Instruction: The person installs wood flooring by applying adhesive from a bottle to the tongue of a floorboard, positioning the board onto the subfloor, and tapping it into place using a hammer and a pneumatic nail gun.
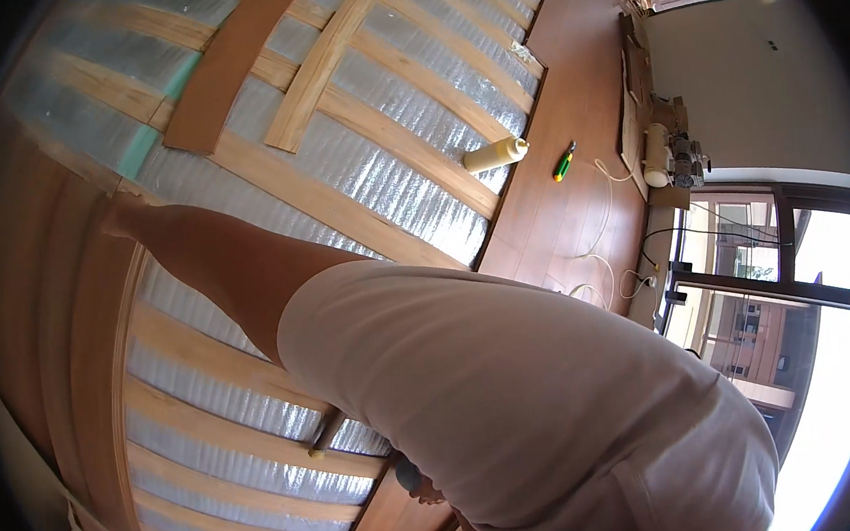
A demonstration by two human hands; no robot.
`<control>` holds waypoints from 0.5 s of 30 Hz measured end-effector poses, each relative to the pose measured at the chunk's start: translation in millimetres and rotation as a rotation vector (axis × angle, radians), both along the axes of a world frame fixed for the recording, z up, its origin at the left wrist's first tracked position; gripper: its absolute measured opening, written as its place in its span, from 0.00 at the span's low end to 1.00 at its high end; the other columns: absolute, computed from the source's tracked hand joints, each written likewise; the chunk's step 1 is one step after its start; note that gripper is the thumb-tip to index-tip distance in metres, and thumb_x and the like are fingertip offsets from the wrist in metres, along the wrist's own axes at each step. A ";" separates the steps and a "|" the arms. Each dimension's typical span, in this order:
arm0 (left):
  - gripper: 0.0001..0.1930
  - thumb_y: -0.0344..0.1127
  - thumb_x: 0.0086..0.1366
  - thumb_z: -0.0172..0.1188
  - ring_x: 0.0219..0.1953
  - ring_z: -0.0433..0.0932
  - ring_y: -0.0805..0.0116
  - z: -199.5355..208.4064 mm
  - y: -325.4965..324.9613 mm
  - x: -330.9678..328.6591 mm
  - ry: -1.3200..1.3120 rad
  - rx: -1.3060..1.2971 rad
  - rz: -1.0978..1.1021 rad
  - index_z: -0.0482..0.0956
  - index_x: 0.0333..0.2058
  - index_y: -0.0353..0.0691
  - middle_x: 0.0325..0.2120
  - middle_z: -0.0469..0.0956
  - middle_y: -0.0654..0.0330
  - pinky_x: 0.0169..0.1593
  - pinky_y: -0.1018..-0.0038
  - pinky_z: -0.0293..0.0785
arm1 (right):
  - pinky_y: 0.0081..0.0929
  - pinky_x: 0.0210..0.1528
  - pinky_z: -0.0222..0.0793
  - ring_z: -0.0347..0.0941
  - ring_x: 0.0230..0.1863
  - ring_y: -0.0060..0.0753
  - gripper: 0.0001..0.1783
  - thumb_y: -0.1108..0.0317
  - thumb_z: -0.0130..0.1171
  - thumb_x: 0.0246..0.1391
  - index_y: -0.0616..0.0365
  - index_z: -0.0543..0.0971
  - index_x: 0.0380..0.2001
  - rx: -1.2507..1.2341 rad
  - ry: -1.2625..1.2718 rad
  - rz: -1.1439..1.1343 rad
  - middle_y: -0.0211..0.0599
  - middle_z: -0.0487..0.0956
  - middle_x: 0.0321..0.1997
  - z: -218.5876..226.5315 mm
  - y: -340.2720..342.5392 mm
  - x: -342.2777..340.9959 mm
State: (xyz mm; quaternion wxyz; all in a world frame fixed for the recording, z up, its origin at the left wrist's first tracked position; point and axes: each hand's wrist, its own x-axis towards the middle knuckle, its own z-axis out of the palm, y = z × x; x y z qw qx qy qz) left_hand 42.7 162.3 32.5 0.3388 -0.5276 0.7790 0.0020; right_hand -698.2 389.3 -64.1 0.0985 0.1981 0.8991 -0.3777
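Observation:
A white-sleeved right arm stretches across the view to the far left. There my right hand (127, 211) rests with extended fingers at the edge of brown floorboards (100, 321); its finger detail is small. Low in the middle, partly behind the sleeve, my left hand (427, 491) is closed around a dark grey rounded object (407, 474), whose full shape is hidden. Close to it, a dark stick with a pale knobbed end (326, 436) lies across the pale wooden battens (251, 461). Silvery foil underlay (274, 497) shows between the battens.
A loose brown board (230, 71) and a pale wooden slat (329, 63) lie across the battens. A cream squeeze bottle (494, 155) and green-yellow pliers (564, 163) lie near laid boards (531, 222). A pale hose (608, 201) curls near an air compressor (671, 158); glass doors (743, 240) stand right.

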 end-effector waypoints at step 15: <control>0.27 0.50 0.64 0.53 0.49 0.71 0.47 -47.7 -71.2 -29.4 0.568 0.085 0.207 0.70 0.52 0.32 0.47 0.72 0.44 0.52 0.58 0.67 | 0.33 0.33 0.62 0.59 0.20 0.22 0.11 0.59 0.61 0.47 0.52 0.73 0.25 -0.986 -0.413 -0.285 0.24 0.66 0.21 28.9 55.6 196.7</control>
